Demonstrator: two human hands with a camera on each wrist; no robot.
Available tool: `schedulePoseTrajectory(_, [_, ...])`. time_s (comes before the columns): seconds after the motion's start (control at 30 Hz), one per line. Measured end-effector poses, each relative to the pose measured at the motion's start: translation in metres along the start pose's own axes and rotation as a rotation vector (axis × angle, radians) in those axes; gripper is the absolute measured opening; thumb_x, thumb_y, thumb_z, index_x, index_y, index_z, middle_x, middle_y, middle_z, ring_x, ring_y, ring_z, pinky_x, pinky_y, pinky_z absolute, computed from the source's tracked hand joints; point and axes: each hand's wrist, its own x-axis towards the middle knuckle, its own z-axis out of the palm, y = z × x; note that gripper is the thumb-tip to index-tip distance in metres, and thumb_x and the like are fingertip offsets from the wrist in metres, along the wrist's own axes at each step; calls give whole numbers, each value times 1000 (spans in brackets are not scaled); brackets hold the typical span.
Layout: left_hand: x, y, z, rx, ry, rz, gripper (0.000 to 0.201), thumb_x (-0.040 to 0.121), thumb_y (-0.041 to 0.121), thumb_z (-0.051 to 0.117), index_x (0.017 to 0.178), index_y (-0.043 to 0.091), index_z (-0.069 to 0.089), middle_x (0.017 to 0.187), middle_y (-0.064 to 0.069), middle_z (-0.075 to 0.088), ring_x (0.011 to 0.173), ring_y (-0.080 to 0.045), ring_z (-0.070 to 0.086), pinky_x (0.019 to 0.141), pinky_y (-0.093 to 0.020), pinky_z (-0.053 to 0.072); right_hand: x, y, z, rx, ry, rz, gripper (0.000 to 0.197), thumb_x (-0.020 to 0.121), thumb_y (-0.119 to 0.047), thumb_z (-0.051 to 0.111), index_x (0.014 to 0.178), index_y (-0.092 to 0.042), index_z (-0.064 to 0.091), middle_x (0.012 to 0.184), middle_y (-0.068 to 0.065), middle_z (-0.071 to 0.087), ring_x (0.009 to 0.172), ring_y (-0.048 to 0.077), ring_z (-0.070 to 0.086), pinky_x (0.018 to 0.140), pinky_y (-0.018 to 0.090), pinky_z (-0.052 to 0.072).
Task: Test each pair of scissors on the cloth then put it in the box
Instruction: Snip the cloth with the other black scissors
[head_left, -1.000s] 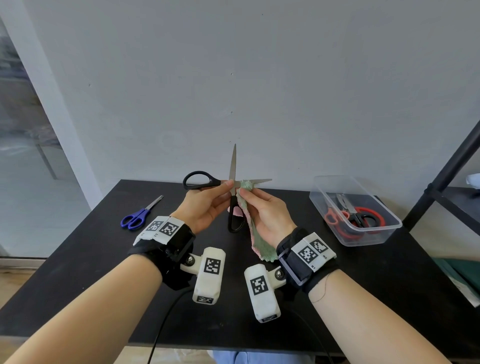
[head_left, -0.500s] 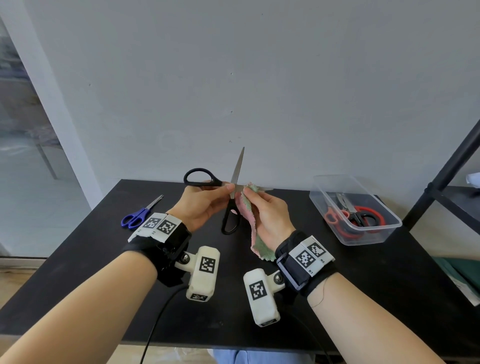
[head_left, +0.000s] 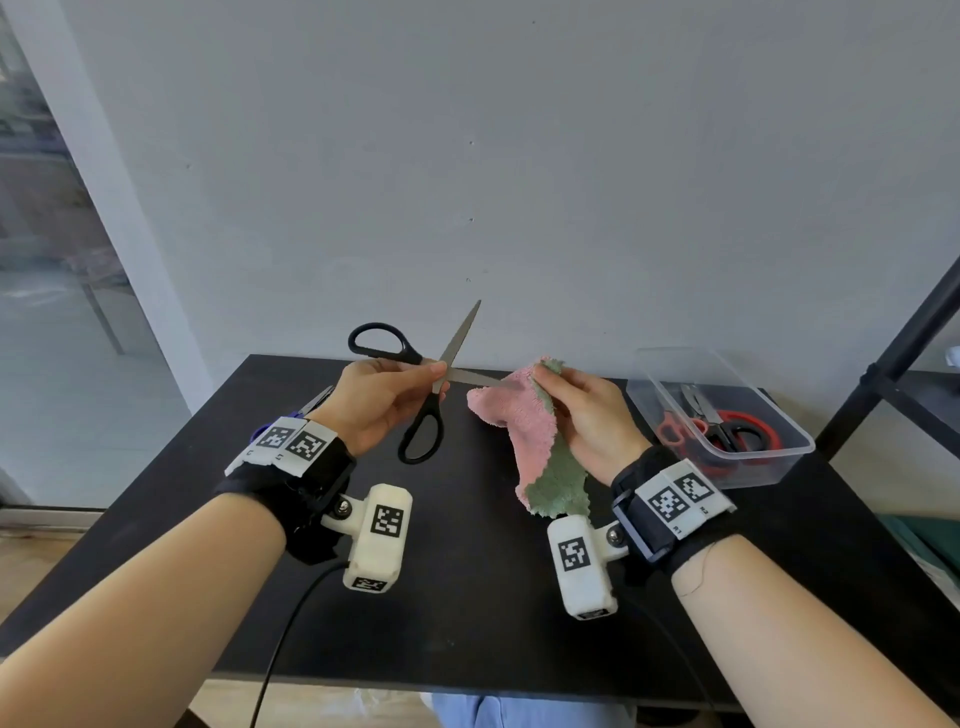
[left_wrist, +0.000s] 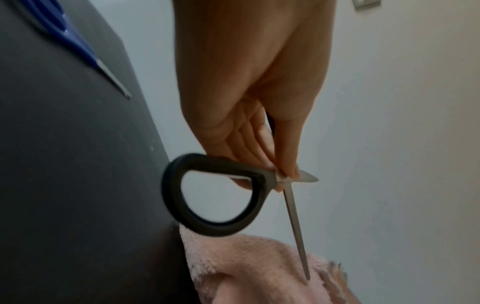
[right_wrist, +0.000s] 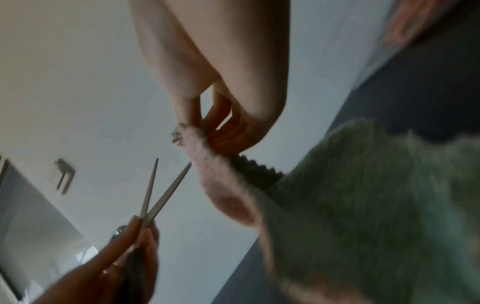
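My left hand (head_left: 387, 397) pinches the black-handled scissors (head_left: 423, 387) near the pivot, above the black table (head_left: 467, 597). Their blades stand wide apart, one pointing up, the other reaching right to the cloth. The left wrist view shows the black handle loop (left_wrist: 215, 197) and a thin blade tip against the pink cloth (left_wrist: 259, 271). My right hand (head_left: 582, 415) pinches the top edge of the pink and green cloth (head_left: 530, 441), which hangs down from it. In the right wrist view the cloth (right_wrist: 350, 205) fills the right side, with the scissors' blades (right_wrist: 161, 189) to its left.
A clear plastic box (head_left: 722, 415) at the table's right holds red-handled and black-handled scissors. Blue-handled scissors (head_left: 306, 410) lie on the table behind my left wrist, also seen as blue scissors (left_wrist: 78, 47) from the left wrist. A black shelf frame (head_left: 904, 348) stands at far right.
My right hand has pulled the cloth to the right, away from the pivot, so it unfolds and shows its pink side. The scissors stay spread and have tilted slightly.
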Motion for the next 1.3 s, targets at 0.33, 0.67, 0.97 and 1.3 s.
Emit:
schedulePoseTrajectory(0.33, [-9,19,2,626,-181,-58,11,76,13,79,83,6,75,80,-9,71,70,-8,65,62,-12,49,17,-41,-13,-649,-54,-166,19,88,-8,64,106,-3,68,102,10,70,94,15,65,82,17,53])
schedulePoseTrajectory(0.67, [-11,18,15,871,-212,-60,28,70,23,83,77,-2,72,79,-18,66,76,-17,52,75,-26,43,3,-37,21,-967,-430,-206,17,82,-15,72,98,-9,75,89,-6,73,78,-8,63,80,10,48])
schedulePoseTrajectory(0.97, [-11,10,19,938,-148,-4,34,68,26,84,83,-3,72,77,-8,66,71,-12,55,68,-23,45,-2,-23,24,-973,-507,-114,5,79,-32,74,82,-29,77,96,10,74,89,10,66,88,29,50])
schedulePoseTrajectory(1.3, [-10,9,23,872,-155,6,24,75,17,80,89,-1,73,78,-7,69,69,-9,58,64,-16,47,5,-21,25,-1119,-498,-126,6,84,-20,70,79,-24,73,74,-9,68,69,1,57,70,17,41])
